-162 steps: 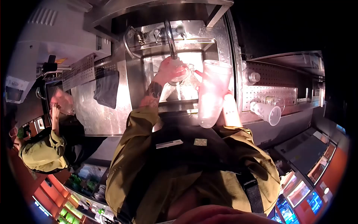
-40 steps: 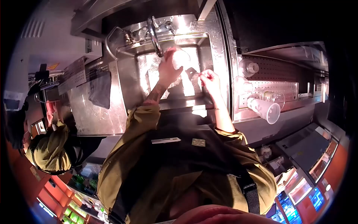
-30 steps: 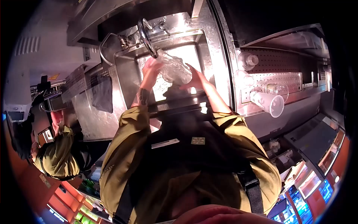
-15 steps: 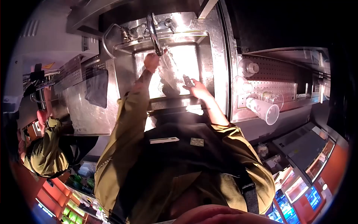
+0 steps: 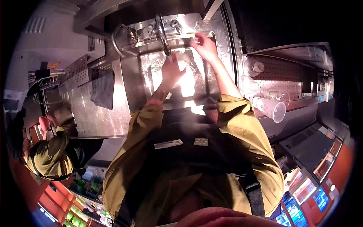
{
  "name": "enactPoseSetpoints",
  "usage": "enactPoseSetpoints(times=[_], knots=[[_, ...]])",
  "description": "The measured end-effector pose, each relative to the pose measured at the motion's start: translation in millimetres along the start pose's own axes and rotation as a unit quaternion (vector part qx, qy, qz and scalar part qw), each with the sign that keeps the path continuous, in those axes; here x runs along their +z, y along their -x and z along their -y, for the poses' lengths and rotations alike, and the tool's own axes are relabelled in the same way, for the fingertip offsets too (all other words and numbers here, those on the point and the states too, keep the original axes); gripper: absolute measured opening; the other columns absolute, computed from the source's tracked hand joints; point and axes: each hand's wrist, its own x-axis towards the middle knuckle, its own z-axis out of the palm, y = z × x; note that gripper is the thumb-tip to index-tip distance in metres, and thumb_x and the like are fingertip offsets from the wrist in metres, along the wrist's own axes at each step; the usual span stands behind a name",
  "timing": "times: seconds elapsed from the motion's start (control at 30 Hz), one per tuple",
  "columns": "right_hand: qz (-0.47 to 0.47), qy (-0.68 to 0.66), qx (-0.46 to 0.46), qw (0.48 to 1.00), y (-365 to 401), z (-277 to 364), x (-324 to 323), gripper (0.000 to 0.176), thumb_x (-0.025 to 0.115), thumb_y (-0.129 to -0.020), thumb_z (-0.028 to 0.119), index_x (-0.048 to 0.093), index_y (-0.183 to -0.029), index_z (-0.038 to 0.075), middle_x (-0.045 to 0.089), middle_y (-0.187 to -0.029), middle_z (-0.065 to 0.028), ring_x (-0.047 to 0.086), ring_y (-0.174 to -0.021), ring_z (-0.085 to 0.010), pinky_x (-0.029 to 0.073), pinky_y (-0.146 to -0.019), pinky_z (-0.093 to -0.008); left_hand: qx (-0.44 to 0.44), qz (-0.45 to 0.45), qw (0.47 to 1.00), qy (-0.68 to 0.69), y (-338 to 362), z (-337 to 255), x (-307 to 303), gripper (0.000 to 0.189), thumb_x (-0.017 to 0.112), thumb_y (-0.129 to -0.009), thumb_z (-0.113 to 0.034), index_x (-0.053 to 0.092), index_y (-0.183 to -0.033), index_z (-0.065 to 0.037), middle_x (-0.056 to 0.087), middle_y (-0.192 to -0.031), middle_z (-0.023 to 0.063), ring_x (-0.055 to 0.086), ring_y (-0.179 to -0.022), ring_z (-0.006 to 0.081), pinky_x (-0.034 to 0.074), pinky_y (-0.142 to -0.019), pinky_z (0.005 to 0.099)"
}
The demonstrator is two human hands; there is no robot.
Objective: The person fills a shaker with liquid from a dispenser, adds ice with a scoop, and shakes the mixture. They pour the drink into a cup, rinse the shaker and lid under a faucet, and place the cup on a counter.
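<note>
My left hand (image 5: 173, 71) is under the curved faucet (image 5: 162, 36), over the metal sink (image 5: 132, 81). Its thumb stands apart from its fingers. A pale, rounded patch shows beside the fingers; glare and splashing hide whether it is water or an object. Near the sink's back right rim, my right hand (image 5: 205, 47) has its thumb and fingers apart, and I make out nothing held in it.
Several clear cups, one of them a tipped cup (image 5: 273, 109), stand or lie on the perforated tray (image 5: 276, 72) to the right. A dark cloth (image 5: 102, 89) lies on the left counter. At far left is another person (image 5: 51, 159).
My right hand has moved up towards the sink's back rim, and the small dark object it held no longer shows there. My left hand has shifted right and slightly down. The camera view has shifted slightly.
</note>
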Motion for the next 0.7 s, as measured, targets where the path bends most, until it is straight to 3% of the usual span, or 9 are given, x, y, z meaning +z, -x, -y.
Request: enactPoseSetpoints(times=[0.1, 0.17, 0.27, 0.3, 0.37, 0.43, 0.5, 0.63, 0.7], knots=[[0.03, 0.073, -0.031, 0.996, -17.1, 18.4, 7.4, 0.065, 0.071, -0.071, 0.033, 0.053, -0.124, 0.001, 0.061, -0.118, -0.0204, 0.06, -0.109, -0.03, 0.046, -0.094, -0.0354, 0.002, -0.027, 0.997, -0.072, 10.5, 28.9, -14.1, 0.075, 0.08, -0.06, -0.028, 0.046, -0.123, -0.006, 0.058, -0.104, 0.0157, 0.06, -0.095, 0.0331, 0.051, -0.08, 0.0392], [0.07, 0.091, -0.026, 0.993, -19.2, 33.6, 6.0, 0.073, 0.07, -0.068, 0.035, 0.049, -0.13, 0.001, 0.059, -0.121, -0.021, 0.059, -0.11, -0.0315, 0.046, -0.095, -0.0353, -0.013, 0.181, 0.983, 0.038, 2.8, 14.1, -68.3, 0.072, 0.085, -0.057, -0.027, 0.053, -0.117, -0.003, 0.06, -0.108, 0.0132, 0.061, -0.1, 0.0272, 0.05, -0.085, 0.0359], [0.093, 0.106, 0.002, 0.99, -34.6, 39.0, 21.2, 0.083, 0.071, -0.065, 0.037, 0.044, -0.133, -0.002, 0.059, -0.12, -0.0233, 0.059, -0.111, -0.032, 0.045, -0.095, -0.0354, 0.071, 0.114, 0.955, 0.265, 4.8, 26.7, -46.4, 0.079, 0.086, -0.055, -0.042, 0.057, -0.117, -0.004, 0.064, -0.1, 0.007, 0.064, -0.092, 0.0212, 0.051, -0.083, 0.0327], [0.086, 0.102, 0.008, 0.991, -36.5, 43.5, 26.4, 0.085, 0.071, -0.064, 0.037, 0.043, -0.132, -0.006, 0.06, -0.118, -0.0246, 0.059, -0.11, -0.0325, 0.045, -0.095, -0.0352, -0.013, 0.152, 0.944, 0.294, -1.0, 24.4, -43.0, 0.072, 0.089, -0.058, -0.019, 0.054, -0.119, 0.0, 0.06, -0.115, 0.0088, 0.057, -0.105, 0.0156, 0.047, -0.091, 0.0318], [0.156, 0.102, 0.023, 0.982, -39.8, 58.8, 33.8, 0.083, 0.071, -0.063, 0.036, 0.046, -0.129, -0.007, 0.061, -0.115, -0.0244, 0.06, -0.108, -0.033, 0.045, -0.093, -0.0352, -0.018, 0.113, 0.954, 0.277, -6.5, 16.3, -40.0, 0.07, 0.087, -0.062, -0.018, 0.053, -0.121, -0.001, 0.061, -0.113, 0.0081, 0.056, -0.104, 0.0142, 0.047, -0.091, 0.0305], [0.172, 0.036, 0.052, 0.983, -59.6, 41.7, 63.4, 0.045, 0.064, -0.067, 0.025, 0.063, -0.1, -0.006, 0.065, -0.102, -0.0164, 0.062, -0.092, -0.0266, 0.047, -0.082, -0.036, 0.108, 0.083, 0.986, 0.093, -10.9, 46.4, -30.6, 0.066, 0.085, -0.065, -0.018, 0.054, -0.121, -0.001, 0.062, -0.11, 0.0075, 0.057, -0.101, 0.0136, 0.048, -0.088, 0.0291], [0.238, -0.097, 0.078, 0.963, -55.0, 48.3, 63.0, 0.033, 0.059, -0.069, 0.02, 0.066, -0.092, -0.003, 0.065, -0.096, -0.0098, 0.058, -0.087, -0.0227, 0.046, -0.079, -0.034, -0.085, 0.1, 0.86, 0.494, -1.1, 66.5, -33.4, 0.052, 0.078, -0.074, -0.018, 0.057, -0.118, -0.001, 0.064, -0.104, 0.0066, 0.061, -0.091, 0.0153, 0.052, -0.08, 0.0287], [0.186, -0.258, 0.232, 0.919, -16.2, 70.7, 24.3, 0.058, 0.06, -0.086, 0.043, 0.052, -0.128, 0.005, 0.049, -0.133, -0.0133, 0.035, -0.129, -0.0216, 0.022, -0.11, -0.0349, -0.304, 0.188, 0.662, 0.659, 33.7, 126.6, -29.3, 0.05, 0.047, -0.092, -0.039, 0.052, -0.119, 0.003, 0.061, -0.11, 0.0161, 0.066, -0.089, 0.0298, 0.054, -0.077, 0.0366], [0.219, -0.254, 0.168, 0.927, -10.3, 44.1, 5.2, 0.058, 0.062, -0.084, 0.04, 0.05, -0.132, 0.01, 0.038, -0.143, -0.0166, 0.026, -0.137, -0.0273, 0.018, -0.113, -0.0412, -0.305, 0.229, 0.613, 0.691, 40.2, 101.5, -43.6, 0.058, 0.045, -0.09, -0.047, 0.049, -0.125, -0.002, 0.059, -0.116, 0.0157, 0.064, -0.096, 0.0311, 0.054, -0.082, 0.0387]])
